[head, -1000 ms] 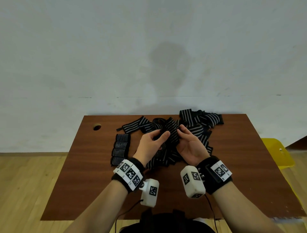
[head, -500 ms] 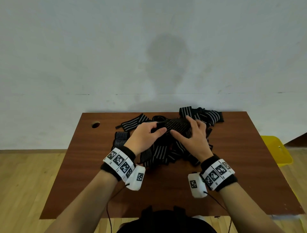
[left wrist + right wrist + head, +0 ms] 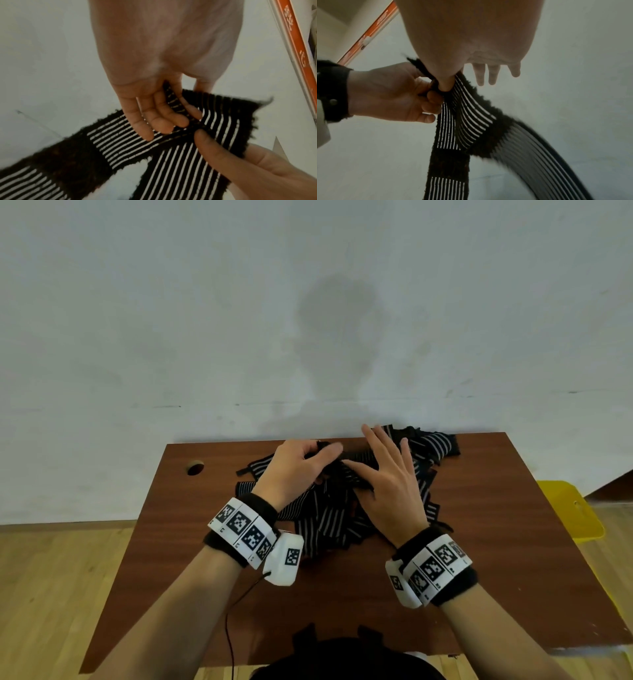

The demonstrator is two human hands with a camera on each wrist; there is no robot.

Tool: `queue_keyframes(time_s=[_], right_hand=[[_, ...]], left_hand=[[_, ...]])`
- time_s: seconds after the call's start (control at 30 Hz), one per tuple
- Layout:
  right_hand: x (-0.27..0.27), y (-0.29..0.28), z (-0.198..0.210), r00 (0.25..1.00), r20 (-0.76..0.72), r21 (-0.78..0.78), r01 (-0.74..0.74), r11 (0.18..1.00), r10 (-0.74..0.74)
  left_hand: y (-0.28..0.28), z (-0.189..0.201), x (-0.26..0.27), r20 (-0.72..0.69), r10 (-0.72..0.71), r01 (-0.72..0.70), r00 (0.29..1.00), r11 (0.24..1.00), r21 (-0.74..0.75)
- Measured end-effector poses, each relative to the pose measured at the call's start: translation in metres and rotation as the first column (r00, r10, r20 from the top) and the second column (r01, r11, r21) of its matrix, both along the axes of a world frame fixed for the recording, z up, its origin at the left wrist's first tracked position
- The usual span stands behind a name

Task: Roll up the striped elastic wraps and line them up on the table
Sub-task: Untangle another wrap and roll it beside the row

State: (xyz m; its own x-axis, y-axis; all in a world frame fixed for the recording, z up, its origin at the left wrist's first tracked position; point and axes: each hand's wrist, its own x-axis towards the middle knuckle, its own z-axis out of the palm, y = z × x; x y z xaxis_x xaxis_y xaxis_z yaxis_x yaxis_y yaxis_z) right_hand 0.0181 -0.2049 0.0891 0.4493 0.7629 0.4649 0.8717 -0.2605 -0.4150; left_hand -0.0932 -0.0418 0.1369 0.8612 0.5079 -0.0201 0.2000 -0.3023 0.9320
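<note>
Right now one striped elastic wrap (image 3: 173, 146) is held up above the heap, folded over near its end so two black-and-white lengths hang down from the fold, each crossed by a plain dark fuzzy patch. The left hand (image 3: 294, 470) grips it at the fold: in the left wrist view its fingers (image 3: 159, 119) curl over the band, and in the right wrist view those fingers are bunched around the gathered end. The right hand (image 3: 390, 484) meets it at the same spot; its thumb (image 3: 445, 82) presses on the fold against the left hand's fingers, while the other right fingers (image 3: 486, 74) stand straight and spread, clear of the cloth, so that hand's hold is a thumb press only. Below the hands lies the pile of loose wraps (image 3: 329, 522), tangled at the far middle of the brown table (image 3: 178, 577). A round hole (image 3: 195, 467) sits near the table's far left corner, well apart from the pile. Both wrists carry black bands with white marker tags (image 3: 245, 528), and a yellow object (image 3: 568, 508) stands beside the table's right edge
</note>
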Motion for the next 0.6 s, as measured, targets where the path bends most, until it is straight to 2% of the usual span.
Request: queue_keyframes(time_s=[0.13,0.2,0.3,0.37,0.47,0.5,0.53,0.6], right_hand=[[0.009,-0.008,-0.006,0.971,-0.220,0.060,-0.081,0.995,0.092],[0.011,-0.014,-0.005,0.934,-0.335,0.124,-0.091,0.988,0.128],[0.015,-0.019,0.003,0.803,-0.578,0.253,0.006,0.968,0.146],[0.021,-0.018,0.007,0.721,-0.665,0.316,0.041,0.948,0.191],[0.024,-0.018,0.016,0.533,-0.782,0.416,0.059,0.907,0.324],[0.026,-0.018,0.019,0.509,-0.785,0.429,0.034,0.903,0.354],[0.027,-0.017,0.021,0.523,-0.771,0.418,-0.017,0.908,0.364],[0.034,-0.017,0.028,0.614,-0.706,0.323,-0.164,0.932,0.353]], left_hand=[[0.010,-0.008,0.004,-0.005,0.206,-0.206,0.979,0.979,-0.005],[0.018,-0.011,0.004,-0.028,0.214,-0.214,0.976,0.977,-0.018],[0.021,-0.012,0.005,-0.115,0.094,-0.077,0.989,0.987,0.144],[0.017,-0.008,0.007,-0.120,0.020,0.009,0.993,0.973,0.230],[0.017,-0.003,0.008,-0.094,-0.063,0.085,0.994,0.962,0.258],[0.017,0.000,0.007,-0.126,-0.111,0.140,0.986,0.956,0.256],[0.018,0.004,0.004,-0.164,-0.182,0.218,0.970,0.947,0.236],[0.015,0.012,0.005,-0.194,-0.352,0.384,0.916,0.909,0.162]])
